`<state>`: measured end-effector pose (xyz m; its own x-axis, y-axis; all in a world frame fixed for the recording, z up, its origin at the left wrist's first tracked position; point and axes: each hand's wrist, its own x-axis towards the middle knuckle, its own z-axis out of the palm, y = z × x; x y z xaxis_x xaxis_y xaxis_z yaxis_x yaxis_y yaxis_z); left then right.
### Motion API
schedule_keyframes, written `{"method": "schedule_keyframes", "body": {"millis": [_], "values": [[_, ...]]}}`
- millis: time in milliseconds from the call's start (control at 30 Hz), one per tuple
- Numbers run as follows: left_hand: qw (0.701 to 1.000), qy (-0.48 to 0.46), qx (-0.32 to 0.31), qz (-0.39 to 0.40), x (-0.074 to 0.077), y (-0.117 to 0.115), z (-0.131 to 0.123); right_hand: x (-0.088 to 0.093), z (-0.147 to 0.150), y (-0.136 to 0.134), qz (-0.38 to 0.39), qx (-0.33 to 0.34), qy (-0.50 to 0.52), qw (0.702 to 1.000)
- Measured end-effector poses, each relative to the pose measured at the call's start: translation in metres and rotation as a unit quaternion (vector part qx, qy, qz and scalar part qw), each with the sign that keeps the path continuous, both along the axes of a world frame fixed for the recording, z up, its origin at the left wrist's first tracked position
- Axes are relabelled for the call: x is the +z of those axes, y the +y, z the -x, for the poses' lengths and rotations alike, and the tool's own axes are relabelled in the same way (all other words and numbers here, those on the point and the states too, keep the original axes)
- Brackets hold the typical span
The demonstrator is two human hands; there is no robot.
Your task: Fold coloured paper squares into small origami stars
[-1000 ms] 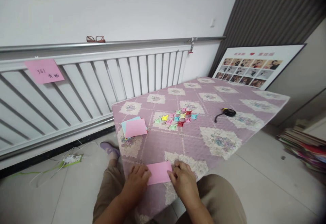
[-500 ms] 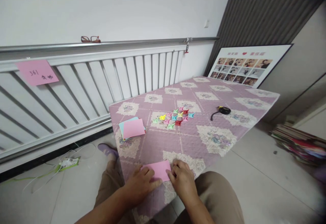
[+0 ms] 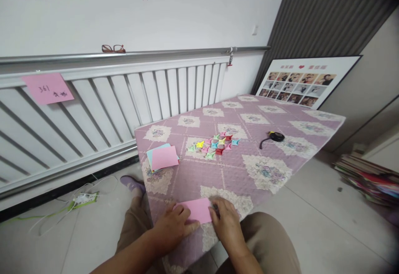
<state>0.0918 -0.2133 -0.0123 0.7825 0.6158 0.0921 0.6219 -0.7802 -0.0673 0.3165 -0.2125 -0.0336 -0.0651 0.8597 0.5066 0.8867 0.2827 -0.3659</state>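
Observation:
A folded pink paper sheet (image 3: 199,209) lies at the near edge of the table with the purple quilted cloth (image 3: 268,118). My left hand (image 3: 173,228) rests flat on the sheet's left part, fingers stretched over it. My right hand (image 3: 226,222) sits at its right edge, fingertips curled and pressing on the paper's side. Farther back, a cluster of several small folded paper pieces (image 3: 215,144) in mixed colours lies mid-table, and a stack of pink and blue paper sheets (image 3: 162,157) lies at the left.
A black tape measure (image 3: 273,137) lies on the right of the cloth. A white radiator (image 3: 124,95) runs along the wall, with a pink note (image 3: 47,87) and glasses (image 3: 113,48) above. A photo board (image 3: 299,82) leans behind; books (image 3: 368,176) lie on the floor.
My left hand slid rightward over the pink sheet, covering more of it. My right hand stayed at the right edge. The view shifted slightly.

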Motion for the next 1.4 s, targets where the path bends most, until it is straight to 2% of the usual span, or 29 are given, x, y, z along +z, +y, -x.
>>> {"method": "schedule_keyframes", "body": {"millis": [133,267,433,600,900,1100,1400], "values": [[1.0,-0.005,0.012,0.005,0.006,-0.002,-0.002,0.0,0.016,-0.017,-0.029,0.073,-0.007,0.997],[1.0,0.006,-0.017,0.001,0.0,0.002,-0.001,-0.007,0.035,-0.036,-0.03,0.135,-0.003,0.99],[1.0,-0.005,-0.01,-0.007,-0.005,0.004,0.003,-0.017,0.032,-0.038,0.015,0.142,0.004,0.99],[1.0,-0.023,0.001,0.009,-0.009,-0.001,0.011,-0.021,0.028,-0.038,0.023,0.142,-0.021,0.989],[0.999,-0.033,0.038,-0.005,-0.013,-0.017,0.046,-0.02,0.033,-0.042,0.038,0.143,-0.078,0.986],[0.998,0.003,0.067,0.005,-0.013,-0.03,0.065,-0.02,0.019,-0.041,0.018,0.156,-0.121,0.98],[0.996,-0.008,0.083,0.017,-0.024,-0.033,0.064,-0.015,-0.031,-0.035,0.01,0.11,-0.152,0.982]]}}
